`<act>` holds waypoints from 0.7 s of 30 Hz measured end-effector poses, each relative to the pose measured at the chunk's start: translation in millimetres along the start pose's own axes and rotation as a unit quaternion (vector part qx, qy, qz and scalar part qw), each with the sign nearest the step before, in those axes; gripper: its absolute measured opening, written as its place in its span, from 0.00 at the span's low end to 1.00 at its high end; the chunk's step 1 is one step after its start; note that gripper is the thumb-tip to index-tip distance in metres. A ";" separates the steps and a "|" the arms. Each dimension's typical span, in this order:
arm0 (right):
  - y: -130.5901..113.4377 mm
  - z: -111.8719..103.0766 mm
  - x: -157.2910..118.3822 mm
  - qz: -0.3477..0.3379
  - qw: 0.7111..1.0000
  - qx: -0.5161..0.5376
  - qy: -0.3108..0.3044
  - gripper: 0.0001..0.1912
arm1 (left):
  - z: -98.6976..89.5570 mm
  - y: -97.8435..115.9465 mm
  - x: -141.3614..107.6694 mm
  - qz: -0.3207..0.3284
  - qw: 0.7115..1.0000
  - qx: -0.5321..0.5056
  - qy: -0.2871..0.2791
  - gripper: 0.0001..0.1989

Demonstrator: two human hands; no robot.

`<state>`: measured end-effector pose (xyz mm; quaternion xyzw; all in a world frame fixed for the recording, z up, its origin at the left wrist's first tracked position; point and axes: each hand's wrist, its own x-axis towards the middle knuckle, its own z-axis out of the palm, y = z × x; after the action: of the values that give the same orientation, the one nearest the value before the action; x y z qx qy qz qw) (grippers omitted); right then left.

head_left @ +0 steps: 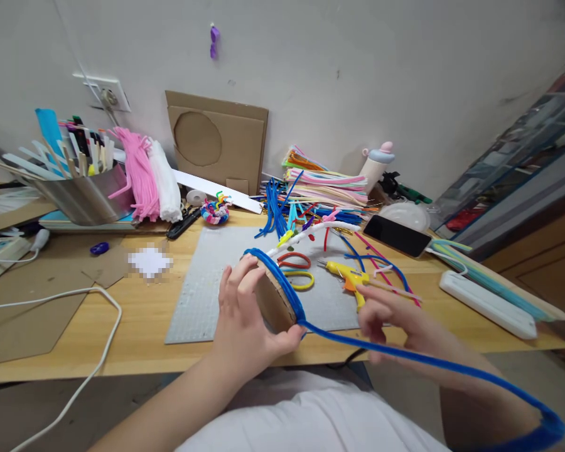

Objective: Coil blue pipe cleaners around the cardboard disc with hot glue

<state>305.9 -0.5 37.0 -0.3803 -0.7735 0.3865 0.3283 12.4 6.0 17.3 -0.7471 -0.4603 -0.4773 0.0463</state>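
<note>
My left hand (245, 314) grips a cardboard disc (275, 298), tilted on edge, fingers on its upper rim and thumb at its lower edge. A fuzzy blue strip (282, 282) runs around the disc's rim, and its long loose end sweeps right, passing in front of my right forearm. Beside the handle of a yellow glue gun (347, 274) is my right hand (390, 314), index finger stretched toward it and the other fingers loosely bent. The glue gun lies on a grey cutting mat (198, 295). Red-handled and yellow-handled scissors (299, 280) are just left of it.
Bundles of pipe cleaners (327, 185), a bottle (376, 164) and a black phone (397, 236) are at the back. A white power strip (487, 304) lies right. On the left are a metal container (91, 198), cardboard (32, 314) and a white cable (110, 339).
</note>
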 end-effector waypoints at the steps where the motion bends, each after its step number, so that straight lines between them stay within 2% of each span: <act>1: -12.7 4.2 -0.9 -0.046 0.998 0.019 -0.033 0.38 | 0.0 -0.1 0.0 0.000 1.000 0.001 0.000 0.43; 2: -24.5 8.0 -0.1 -0.078 0.995 0.035 -0.054 0.37 | 0.0 -0.2 0.0 0.000 1.000 0.001 -0.001 0.43; 5: -52.5 15.6 10.9 -0.173 0.976 0.080 -0.109 0.15 | 0.1 -0.3 -0.2 0.000 1.000 0.004 -0.004 0.43; 6: -59.2 17.3 16.2 -0.189 0.972 0.088 -0.111 0.12 | 0.2 -0.3 -0.3 0.000 1.000 0.004 -0.005 0.43; 8: -68.7 20.7 26.7 -0.204 0.969 0.097 -0.096 0.13 | 0.5 -0.2 -0.2 0.001 1.000 0.003 -0.008 0.43; 11: -75.2 26.0 39.2 -0.191 0.976 0.099 -0.041 0.14 | 1.1 -0.1 0.1 0.002 1.000 0.004 -0.007 0.43; 15: -77.9 29.7 52.3 -0.178 0.977 0.114 0.022 0.11 | 1.5 0.5 0.3 0.004 1.000 0.009 0.002 0.42; 18: -81.1 29.9 62.2 -0.186 0.975 0.118 0.036 0.10 | 1.7 1.1 0.4 0.008 1.000 0.010 0.002 0.43; 21: -84.2 32.1 71.8 -0.161 0.977 0.137 0.036 0.13 | 2.0 1.4 0.8 0.009 1.000 0.012 0.004 0.44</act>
<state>216.4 14.1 108.1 -0.2157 -0.7523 0.4167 0.4624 14.9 6.8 17.4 -0.7488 -0.4588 -0.4744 0.0614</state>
